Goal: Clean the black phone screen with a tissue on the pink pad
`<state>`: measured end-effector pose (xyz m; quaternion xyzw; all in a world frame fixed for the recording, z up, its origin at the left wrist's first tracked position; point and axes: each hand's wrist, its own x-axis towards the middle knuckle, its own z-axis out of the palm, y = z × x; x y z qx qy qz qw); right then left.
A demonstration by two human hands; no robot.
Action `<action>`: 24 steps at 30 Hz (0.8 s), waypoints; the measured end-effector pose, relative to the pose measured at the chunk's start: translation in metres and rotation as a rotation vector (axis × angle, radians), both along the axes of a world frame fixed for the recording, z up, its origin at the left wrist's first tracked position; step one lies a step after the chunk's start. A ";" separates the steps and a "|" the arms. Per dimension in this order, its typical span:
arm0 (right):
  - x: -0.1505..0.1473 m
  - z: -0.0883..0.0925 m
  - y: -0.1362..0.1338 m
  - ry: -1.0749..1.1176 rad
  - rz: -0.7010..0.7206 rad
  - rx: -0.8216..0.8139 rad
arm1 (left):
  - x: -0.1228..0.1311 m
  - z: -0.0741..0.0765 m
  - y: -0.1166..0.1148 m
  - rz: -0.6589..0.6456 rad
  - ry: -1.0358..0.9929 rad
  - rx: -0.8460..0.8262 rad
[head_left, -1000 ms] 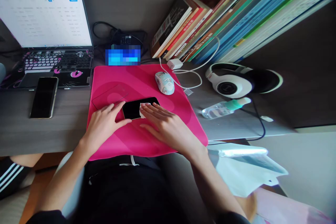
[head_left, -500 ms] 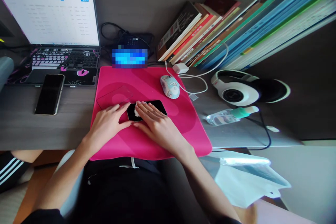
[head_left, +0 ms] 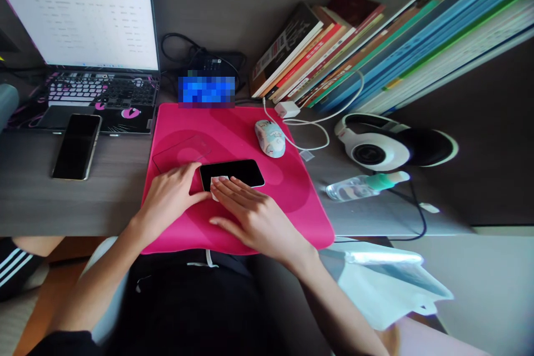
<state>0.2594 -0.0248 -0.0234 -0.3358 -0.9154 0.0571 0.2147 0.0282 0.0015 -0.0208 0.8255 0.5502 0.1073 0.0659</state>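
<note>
A black-screened smartphone (head_left: 231, 172) lies on a pink desk mat (head_left: 300, 200). My left hand (head_left: 173, 186) grips its left end, index finger at the far corner and thumb at the near edge. With fingers together and stretched out, my right hand (head_left: 254, 208) presses a small white wipe (head_left: 214, 189) against the phone's near edge at its left part. The thumb of that hand is spread apart over the mat. Part of the wipe is hidden under the fingertips. Behind my left hand, a thin transparent sheet (head_left: 181, 151) lies flat on the mat.
A patterned mouse (head_left: 270, 139) sits on the mat near a white charger (head_left: 287, 109). To the right are headphones (head_left: 375, 144) and a clear spray bottle (head_left: 354, 186). A laptop (head_left: 100, 97) and second phone (head_left: 77, 146) are left; books (head_left: 308, 50) lean at the back.
My right hand has slid the wipe toward me, from the phone's screen to its near edge, uncovering more screen. My left hand stays at the phone's left end.
</note>
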 end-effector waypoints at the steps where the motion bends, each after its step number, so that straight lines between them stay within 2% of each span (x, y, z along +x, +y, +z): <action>1: -0.001 0.001 0.002 0.005 0.001 -0.013 | -0.001 0.000 0.000 -0.008 -0.008 0.001; 7: -0.017 -0.003 0.026 0.038 0.001 -0.053 | 0.000 0.004 0.001 -0.012 -0.024 -0.019; 11: -0.023 -0.007 0.032 0.040 0.009 -0.061 | 0.002 0.006 0.001 0.019 0.010 -0.052; 19: -0.005 -0.004 0.023 0.093 0.101 -0.075 | -0.001 0.001 0.000 -0.016 0.004 0.004; 24: 0.012 -0.005 0.020 0.106 0.095 -0.056 | -0.001 0.004 0.000 -0.021 -0.003 0.006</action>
